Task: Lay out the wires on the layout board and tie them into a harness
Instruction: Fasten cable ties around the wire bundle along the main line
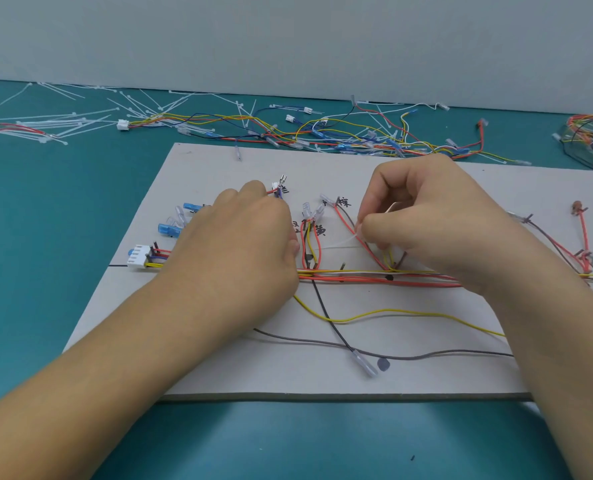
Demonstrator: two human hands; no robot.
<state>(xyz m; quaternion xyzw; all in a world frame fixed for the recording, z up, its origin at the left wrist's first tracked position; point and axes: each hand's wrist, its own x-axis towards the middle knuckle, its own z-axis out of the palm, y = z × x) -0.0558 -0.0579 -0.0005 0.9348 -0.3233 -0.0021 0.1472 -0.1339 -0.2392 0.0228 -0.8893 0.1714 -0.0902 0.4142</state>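
Your right hand (437, 223) pinches a white cable tie (340, 242) beside the red wires (346, 223); left hand (243, 237) curled, grip hidden. Clear bag (581, 157) holds wires.

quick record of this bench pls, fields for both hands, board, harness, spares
left hand: knuckles up on the layout board, covering the left part of the wire bundle; grip hidden
right hand: pinches a white cable tie beside a red branch wire
wire bundle: runs left to right across the board
white connector: at the board's left edge
spares: loose ties and spare wires on the teal table behind the board
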